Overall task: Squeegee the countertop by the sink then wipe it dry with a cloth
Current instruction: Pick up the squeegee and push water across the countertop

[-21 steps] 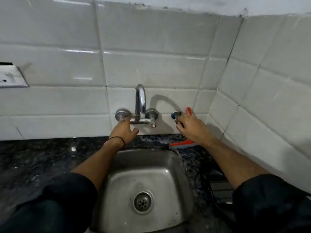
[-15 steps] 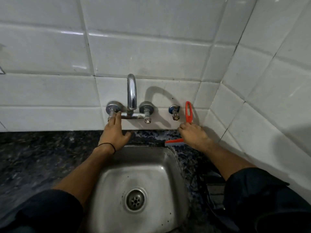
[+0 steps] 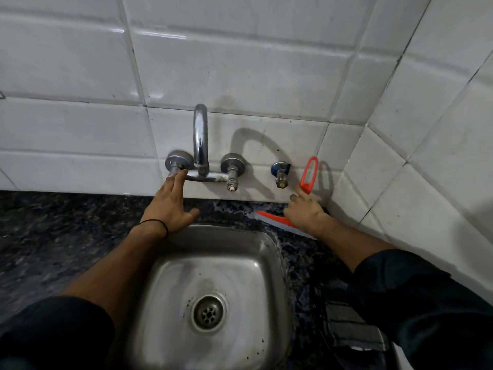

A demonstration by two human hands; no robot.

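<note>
An orange squeegee (image 3: 309, 174) leans on the tiled wall right of the tap, its loop handle up and its blade on the wet dark granite countertop (image 3: 66, 231) behind the sink. My right hand (image 3: 306, 212) wraps the lower handle, index finger lying up along it. Spread open, my left hand (image 3: 170, 206) rests behind the sink with its fingertips touching the left tap valve. A dark grey folded cloth (image 3: 349, 329) lies on the counter right of the sink, partly under my right sleeve.
A steel sink (image 3: 221, 231) with a centre drain sits below. A chrome wall faucet (image 3: 200, 140) with two valves hangs over it, and a small blue-collared valve (image 3: 280, 174) is beside the squeegee. White tiled walls meet in a corner at the right.
My right hand has dropped from the small valve down onto the squeegee's lower handle. My left hand stays by the left tap valve, fingers now stretched out. The view has tilted down.
</note>
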